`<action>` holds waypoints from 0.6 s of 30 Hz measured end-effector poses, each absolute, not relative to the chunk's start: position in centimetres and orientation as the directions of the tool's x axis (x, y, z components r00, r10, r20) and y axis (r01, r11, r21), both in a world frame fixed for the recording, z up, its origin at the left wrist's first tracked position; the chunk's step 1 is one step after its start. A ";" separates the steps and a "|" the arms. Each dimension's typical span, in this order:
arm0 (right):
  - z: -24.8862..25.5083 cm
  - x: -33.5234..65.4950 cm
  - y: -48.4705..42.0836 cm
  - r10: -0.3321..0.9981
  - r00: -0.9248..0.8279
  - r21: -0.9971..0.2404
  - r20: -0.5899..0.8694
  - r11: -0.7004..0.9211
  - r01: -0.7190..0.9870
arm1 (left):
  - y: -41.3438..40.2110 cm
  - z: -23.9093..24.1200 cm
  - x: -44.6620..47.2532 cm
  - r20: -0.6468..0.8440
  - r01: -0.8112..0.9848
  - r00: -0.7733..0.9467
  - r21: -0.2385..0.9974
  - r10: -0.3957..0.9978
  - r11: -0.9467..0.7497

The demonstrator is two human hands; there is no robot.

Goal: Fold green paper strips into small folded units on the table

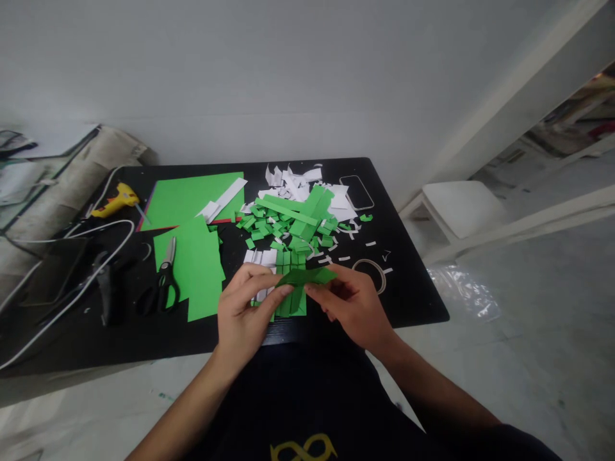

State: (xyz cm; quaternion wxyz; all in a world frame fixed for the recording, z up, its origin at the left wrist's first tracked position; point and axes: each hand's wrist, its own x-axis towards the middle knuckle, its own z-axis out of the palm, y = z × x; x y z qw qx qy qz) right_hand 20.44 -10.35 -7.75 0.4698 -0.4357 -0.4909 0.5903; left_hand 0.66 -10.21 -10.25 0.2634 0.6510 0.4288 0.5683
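Observation:
Between my two hands a piece of green paper (307,276) is held up near the table's front edge. My left hand (247,307) pinches its left end between thumb and fingers. At the other end, my right hand (353,301) grips it the same way. Beneath the paper lie rows of folded white paper strips (259,258) and folded green paper strips (291,307), partly hidden by my hands. Just beyond them spreads a heap of small green paper pieces (262,227), with longer green strips (310,214) on top.
White paper scraps (298,184) lie behind the heap. To the left are black scissors (166,275) on green sheets (199,256), a yellow glue gun (116,200) and a white cable (129,234). A tape roll (372,272) sits right on the black table (403,282); a white stool (461,205) stands beyond.

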 end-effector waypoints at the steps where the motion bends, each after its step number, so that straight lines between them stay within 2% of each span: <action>1: -7.7 20.6 -10.4 0.977 -0.207 -0.983 -0.048 -0.083 -0.163 | -10.2 -10.2 0.6 0.529 0.261 0.002 0.819 0.849 -0.511; 5: -8.0 21.3 -10.4 0.973 -0.230 -0.972 -0.013 -0.067 -0.227 | -10.2 -9.9 0.1 0.534 0.185 0.101 0.819 0.840 -0.543; 8: -8.1 21.6 -10.3 0.967 -0.247 -0.952 -0.065 -0.134 -0.275 | -10.2 -9.5 -0.2 0.530 0.147 0.155 0.822 0.834 -0.550; 10: -7.9 21.5 -10.3 0.969 -0.235 -0.961 -0.072 -0.131 -0.243 | -10.3 -9.2 -0.4 0.493 0.152 0.179 0.841 0.851 -0.519; 12: -7.7 21.2 -10.3 0.979 -0.196 -0.987 -0.047 -0.076 -0.142 | -10.4 -9.0 -0.4 0.439 0.163 0.192 0.868 0.878 -0.469; 15: -7.6 20.5 -10.4 0.989 -0.144 -0.990 -0.013 -0.033 -0.134 | -10.7 -9.1 -0.1 0.374 0.132 0.168 0.908 0.912 -0.397; 18: -8.1 20.0 -10.5 0.991 -0.118 -0.972 -0.058 -0.083 -0.220 | -10.9 -9.5 0.6 0.288 0.040 0.081 0.956 0.954 -0.291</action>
